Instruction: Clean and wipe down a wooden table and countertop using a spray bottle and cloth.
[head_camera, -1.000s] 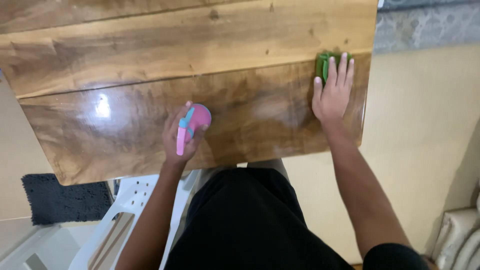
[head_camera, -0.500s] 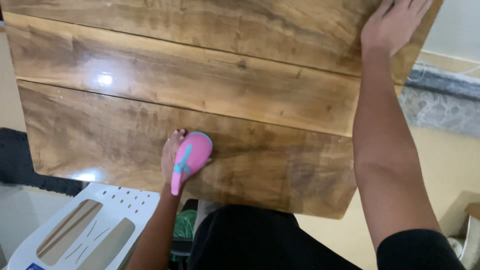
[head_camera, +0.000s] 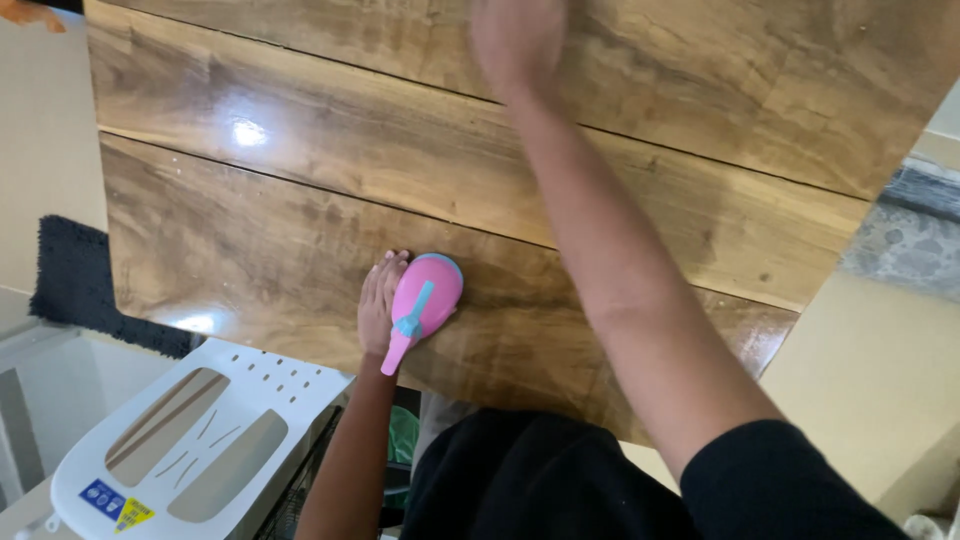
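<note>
A glossy brown wooden table (head_camera: 300, 230) fills most of the view. My left hand (head_camera: 377, 303) rests on it near the front edge, wrapped around a pink spray bottle (head_camera: 428, 297) with a light blue trigger that lies on its side on the wood. My right arm stretches across the table and my right hand (head_camera: 517, 38) lies on the far planks, blurred by motion. Nothing shows under or in that hand, so its grip is unclear.
A white plastic chair (head_camera: 190, 445) stands at the lower left, under the table's front edge. A dark mat (head_camera: 68, 285) lies on the floor at the left. The table's right edge slants over a beige floor and a grey patterned strip (head_camera: 900, 230).
My right hand has swept from the table's right side across the far planks toward the left. The green item seen under it a second ago is out of sight. The left hand stays on the bottle.
</note>
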